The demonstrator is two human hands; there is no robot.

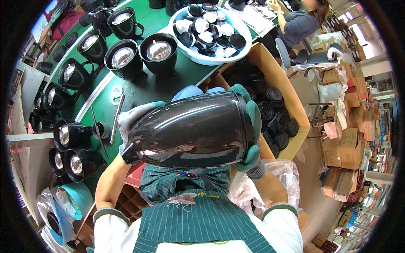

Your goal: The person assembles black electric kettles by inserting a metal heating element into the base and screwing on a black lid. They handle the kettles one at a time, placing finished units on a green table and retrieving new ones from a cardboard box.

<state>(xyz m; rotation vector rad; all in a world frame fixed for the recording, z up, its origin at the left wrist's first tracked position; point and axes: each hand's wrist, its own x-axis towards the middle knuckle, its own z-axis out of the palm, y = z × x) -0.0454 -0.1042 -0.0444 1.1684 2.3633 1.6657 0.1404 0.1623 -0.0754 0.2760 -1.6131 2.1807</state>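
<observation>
A glossy black vacuum jug (190, 130) lies sideways across my two gloved hands, above my lap. Its spout end points left and its wide base end right. My left hand (134, 120), in a grey glove, is closed round the narrow spout end. Around the base end wraps my right hand (252, 126), in a green glove, fingers over the rim and thumb below. Left of the jug, a metal rod (117, 119), a thin dark rod (99, 131) and a small black ring-shaped part (101, 130) are on the green table (139, 95).
Black jugs with shiny inner liners (158, 52) stand in rows on the table. A light-blue basin (202, 59) holds black and white lids. Right of me, a cardboard box (291, 105) contains round black parts. A co-worker (299, 23) sits at the far right.
</observation>
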